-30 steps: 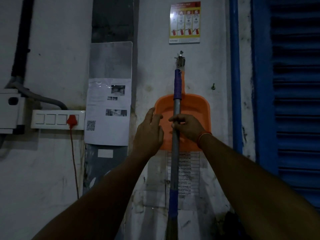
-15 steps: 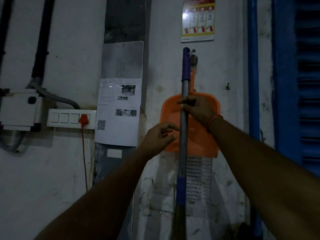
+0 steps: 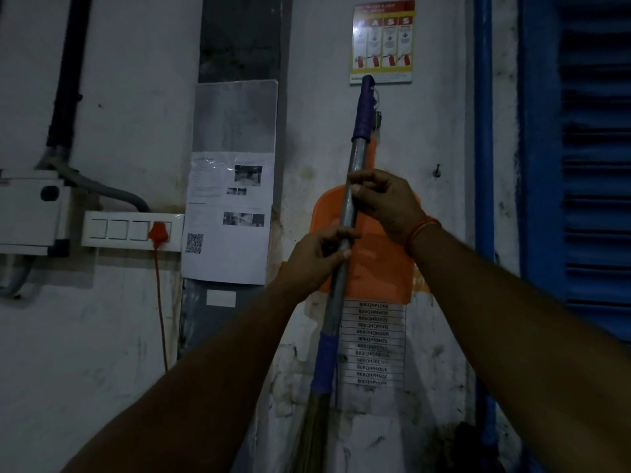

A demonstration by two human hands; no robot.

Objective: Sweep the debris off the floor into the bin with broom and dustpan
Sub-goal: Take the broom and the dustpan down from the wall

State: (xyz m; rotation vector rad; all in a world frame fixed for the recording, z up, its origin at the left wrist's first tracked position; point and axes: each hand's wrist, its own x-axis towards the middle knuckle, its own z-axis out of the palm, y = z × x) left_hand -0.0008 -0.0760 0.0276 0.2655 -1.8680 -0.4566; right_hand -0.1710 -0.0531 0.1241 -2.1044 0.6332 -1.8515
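Since half a second ago, the left hand [image 3: 316,257] has closed onto the broom [image 3: 345,233], where before it hovered just short of the shaft with fingers loose; the broom's top end now leans to the right and sits higher against the wall, its purple cap reaching the lower edge of the fire extinguisher poster [image 3: 382,40]. Both hands now grip the metal shaft: the right hand [image 3: 386,203] is curled round it higher up, thumb across the front, and the left hand's fingers [image 3: 336,256] wrap it just below, the two hands close together but not touching. An orange thread band circles the right wrist. Behind the shaft and the hands, the orange dustpan [image 3: 379,268] hangs flat on the wall, its handle pointing up toward a metal hook that the purple grip partly hides. A second purple sleeve sits lower on the shaft, and the straw bristles run out of the bottom of the view. Under the dustpan is a printed list of codes [image 3: 374,343]. To the left are a taped paper notice [image 3: 227,216] with a QR code and a white switch board [image 3: 131,230] with a red plug and cord. Blue shutters [image 3: 594,165] and a blue pipe [image 3: 483,131] stand at the right.
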